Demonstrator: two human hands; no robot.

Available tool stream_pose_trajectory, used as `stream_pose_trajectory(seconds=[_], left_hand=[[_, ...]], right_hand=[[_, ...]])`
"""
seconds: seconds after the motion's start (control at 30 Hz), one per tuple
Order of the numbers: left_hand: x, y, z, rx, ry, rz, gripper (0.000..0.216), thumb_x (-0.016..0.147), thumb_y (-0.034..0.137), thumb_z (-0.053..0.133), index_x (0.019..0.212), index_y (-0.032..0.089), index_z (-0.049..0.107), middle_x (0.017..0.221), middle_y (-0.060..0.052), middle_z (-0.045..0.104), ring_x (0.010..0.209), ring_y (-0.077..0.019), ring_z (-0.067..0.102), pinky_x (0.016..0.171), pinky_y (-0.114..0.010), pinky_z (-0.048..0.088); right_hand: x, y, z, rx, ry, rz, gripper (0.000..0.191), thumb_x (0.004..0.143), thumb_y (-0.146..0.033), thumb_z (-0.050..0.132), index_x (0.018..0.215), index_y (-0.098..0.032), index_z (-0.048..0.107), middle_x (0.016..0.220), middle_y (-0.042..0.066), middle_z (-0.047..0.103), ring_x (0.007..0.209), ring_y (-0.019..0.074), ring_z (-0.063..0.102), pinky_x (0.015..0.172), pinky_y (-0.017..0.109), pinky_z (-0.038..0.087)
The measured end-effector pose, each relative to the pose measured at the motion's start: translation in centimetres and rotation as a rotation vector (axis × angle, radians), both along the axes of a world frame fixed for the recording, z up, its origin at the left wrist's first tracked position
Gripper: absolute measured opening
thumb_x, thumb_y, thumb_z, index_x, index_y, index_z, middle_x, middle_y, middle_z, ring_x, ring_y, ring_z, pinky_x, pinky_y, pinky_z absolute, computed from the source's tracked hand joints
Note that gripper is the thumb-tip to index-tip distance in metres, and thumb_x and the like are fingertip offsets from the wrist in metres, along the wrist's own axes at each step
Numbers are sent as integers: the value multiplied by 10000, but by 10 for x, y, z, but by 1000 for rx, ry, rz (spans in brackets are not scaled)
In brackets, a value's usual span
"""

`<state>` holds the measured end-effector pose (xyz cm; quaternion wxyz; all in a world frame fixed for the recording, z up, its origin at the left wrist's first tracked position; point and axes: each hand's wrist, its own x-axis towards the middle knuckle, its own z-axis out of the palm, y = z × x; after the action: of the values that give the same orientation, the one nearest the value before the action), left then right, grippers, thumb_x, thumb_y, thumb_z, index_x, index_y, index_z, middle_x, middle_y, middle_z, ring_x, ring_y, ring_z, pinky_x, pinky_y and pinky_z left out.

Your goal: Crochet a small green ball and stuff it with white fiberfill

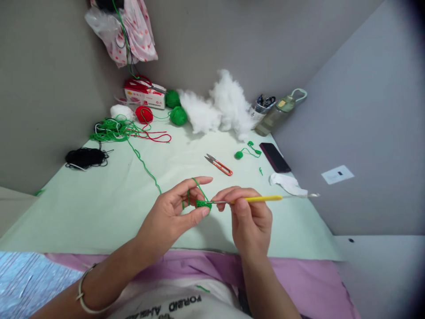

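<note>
My left hand [172, 208] pinches a small green crochet piece [203, 204] between thumb and fingers. Green yarn [142, 164] runs from the tangle on the table to this hand, loops round its fingers and passes over the raised index finger. In my right hand [250, 217] is a crochet hook [265, 199] with a yellow handle, held like a pencil. Its metal tip meets the green piece at the upper edge; whether a loop sits on it is too small to tell. Orange-handled thread snips [219, 165] lie on the table beyond my hands.
A yarn tangle [111, 130], black yarn [86, 157], a red ball [144, 114] and green balls [178, 115] lie at the back left. White stuffing [229, 104], a pen cup [260, 110] and a bottle [277, 116] stand behind. A phone [275, 157] and white tissue [288, 183] lie right.
</note>
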<state>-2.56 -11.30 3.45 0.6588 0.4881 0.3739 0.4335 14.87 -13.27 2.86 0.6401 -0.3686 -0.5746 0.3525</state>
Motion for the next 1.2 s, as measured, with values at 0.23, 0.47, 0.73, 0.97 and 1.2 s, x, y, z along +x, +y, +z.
stream_pose_trajectory(seconds=[0.23,0.47,0.73,0.97,1.2], left_hand=[[6,-4,-2,-59,-123,62,493,850,261,810,1324,338,700,897,24,616,879,-119,555,861,-235,457],[6,5,-10,-356,-430,-105,432,853,305,809,1272,217,749,875,-14,601,792,-98,511,763,-206,436],[8,0,-5,-182,-307,-69,370,852,303,821,1218,305,770,928,-8,657,906,-126,581,871,-239,445],[12,4,-8,-329,-428,-112,437,825,307,835,1255,272,766,941,-17,683,868,-113,581,818,-215,460],[4,6,-9,-304,-443,-112,327,846,299,809,1167,238,803,901,-10,666,822,-97,573,808,-208,457]], right_hand=[[0,-8,-13,526,-748,-286,346,930,-50,626,1200,-249,711,1090,96,753,961,215,711,741,347,604],[-2,-1,-13,208,-202,-182,261,1001,-117,548,1082,-260,751,927,46,752,775,166,682,664,326,580],[-6,4,-11,32,6,-26,185,1006,-206,595,1023,-255,773,925,49,765,740,155,670,644,314,567],[-6,-6,-21,370,-472,-263,405,944,-91,634,1244,-340,745,1110,70,746,938,205,708,718,350,605],[-6,4,-8,-44,199,-61,191,1007,-278,608,935,-254,784,819,27,718,627,125,612,561,277,512]])
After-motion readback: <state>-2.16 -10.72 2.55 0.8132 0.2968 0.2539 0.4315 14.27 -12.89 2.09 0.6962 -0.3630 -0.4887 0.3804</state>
